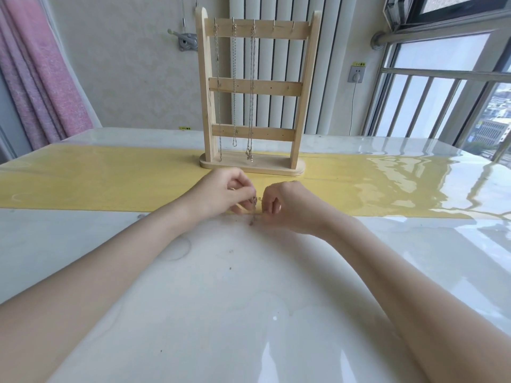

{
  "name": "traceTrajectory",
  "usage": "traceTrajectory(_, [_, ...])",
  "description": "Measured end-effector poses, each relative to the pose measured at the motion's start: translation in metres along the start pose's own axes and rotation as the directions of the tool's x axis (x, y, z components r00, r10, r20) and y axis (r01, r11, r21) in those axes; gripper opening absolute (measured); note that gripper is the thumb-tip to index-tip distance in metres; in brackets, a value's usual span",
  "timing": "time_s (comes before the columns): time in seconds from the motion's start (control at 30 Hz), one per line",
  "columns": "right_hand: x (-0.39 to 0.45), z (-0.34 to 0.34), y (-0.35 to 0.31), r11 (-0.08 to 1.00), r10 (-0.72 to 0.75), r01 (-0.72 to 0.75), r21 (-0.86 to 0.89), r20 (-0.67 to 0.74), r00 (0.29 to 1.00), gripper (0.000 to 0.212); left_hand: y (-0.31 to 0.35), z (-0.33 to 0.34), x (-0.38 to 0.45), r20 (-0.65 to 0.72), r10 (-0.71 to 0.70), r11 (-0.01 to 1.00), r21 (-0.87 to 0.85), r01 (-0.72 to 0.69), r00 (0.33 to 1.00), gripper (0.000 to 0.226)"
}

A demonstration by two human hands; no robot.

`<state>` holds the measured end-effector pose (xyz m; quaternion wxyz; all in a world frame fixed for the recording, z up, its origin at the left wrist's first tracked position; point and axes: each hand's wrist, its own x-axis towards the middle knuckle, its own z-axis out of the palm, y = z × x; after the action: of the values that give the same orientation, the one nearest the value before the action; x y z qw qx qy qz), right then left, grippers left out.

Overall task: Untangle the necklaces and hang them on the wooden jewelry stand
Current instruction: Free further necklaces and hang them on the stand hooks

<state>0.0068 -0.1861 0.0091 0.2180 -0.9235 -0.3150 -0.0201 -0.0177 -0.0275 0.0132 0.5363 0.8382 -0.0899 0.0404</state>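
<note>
Here your left hand (221, 193) and right hand (279, 205) both pinch one small necklace (253, 210) between curled fingertips, over the near edge of the yellow strip (110, 183) on the table (221, 286). The chain dangles downward between them. The wooden jewelry stand (253, 89) stands straight beyond, with free hooks toward its right side.

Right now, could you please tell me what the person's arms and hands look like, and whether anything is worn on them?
Both arms are bare from the bottom edge of the picture to the wrists, with no sleeves in view. The left hand and the right hand wear no gloves, and no watch or bracelet shows. No rings are visible, though some fingers are hidden.
</note>
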Motion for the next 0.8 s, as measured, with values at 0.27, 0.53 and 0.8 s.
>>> traceTrajectory(0.27, [-0.001,-0.019,0.008,0.473,0.249,-0.139,0.87,0.019,0.968,0.022,0.011,-0.01,0.0,-0.03,-0.12,0.851,-0.518,0.087,0.992,0.011])
traceTrajectory(0.53, [-0.001,-0.017,0.006,0.541,0.213,-0.098,0.835,-0.024,0.977,0.01,0.011,-0.01,0.002,-0.196,-0.151,0.85,-0.527,0.026,0.969,0.016])
traceTrajectory(0.8, [0.001,-0.016,0.001,0.838,0.082,-0.009,0.546,-0.11,0.991,0.012,0.016,-0.006,-0.002,-0.181,0.034,0.946,-0.312,-0.091,0.983,0.015])
